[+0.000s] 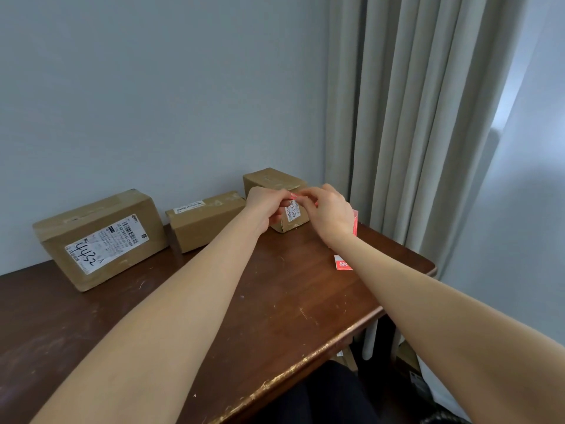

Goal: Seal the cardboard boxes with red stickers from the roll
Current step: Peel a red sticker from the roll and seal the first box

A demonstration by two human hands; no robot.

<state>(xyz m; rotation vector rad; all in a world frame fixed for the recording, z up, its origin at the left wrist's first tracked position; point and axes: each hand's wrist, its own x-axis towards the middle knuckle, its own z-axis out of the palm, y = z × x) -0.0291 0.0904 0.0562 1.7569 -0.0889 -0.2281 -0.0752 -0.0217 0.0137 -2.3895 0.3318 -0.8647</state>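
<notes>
The dark wooden table (290, 301) bears a left box (101, 240), middle box (208, 228), right box (272, 179) and red sticker strip (343, 264).

Soft, dim daylight enters at the right past the curtain (406, 117); shadows are faint, the wall (153, 87) evenly grey, edges bowed by wide-angle distortion.

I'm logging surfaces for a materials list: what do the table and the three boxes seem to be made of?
Table: apparently dark wood with a semi-gloss varnish; grain shows, and the chipped front edge is paler. Left box, middle box, right box: matte brown cardboard, seemingly; taped seams and white paper labels show.
</notes>
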